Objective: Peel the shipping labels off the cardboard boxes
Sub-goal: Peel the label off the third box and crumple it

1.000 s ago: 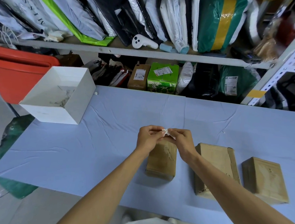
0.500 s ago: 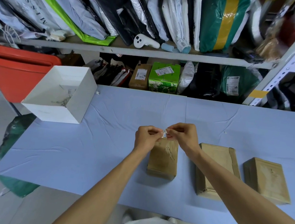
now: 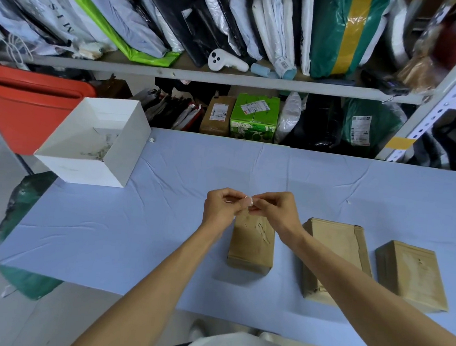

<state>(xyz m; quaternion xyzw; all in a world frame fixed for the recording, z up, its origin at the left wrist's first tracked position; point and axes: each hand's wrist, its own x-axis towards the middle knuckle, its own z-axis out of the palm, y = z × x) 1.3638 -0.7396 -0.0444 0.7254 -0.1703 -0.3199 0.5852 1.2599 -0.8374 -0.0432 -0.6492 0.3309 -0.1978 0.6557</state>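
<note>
- Three cardboard boxes sit in a row on the blue-covered bench: the left box, the middle box and the right box. They stand apart from one another, and from here none shows a white label on its top.
- Both hands are up over the far end of the left box, with the left hand and the right hand meeting fingertip to fingertip.
- Between them is a small white label scrap, pinched from both sides. Each hand's grip is clamped on it, fingers curled in tight.
- The scrap looks lifted just above the box's far edge. Whether a corner clings to the cardboard, I cannot tell.
- My read is that the peel on this box is at its tail end, and this is the stage of balling up the scrap or freeing it from the fingers.
- The top of the left box shows a scuffed, torn patch where paper seems to have come away.
- The white open box stands well off to the left on the bench, with bits of litter in its bottom. It looks like the place for scraps.
- Next move, as I judge it: one hand takes the sticky scrap alone, carries it left and drops it in there.
- The snag is adhesive clinging to a fingertip, so a flick or a wipe on the rim may be needed.
</note>
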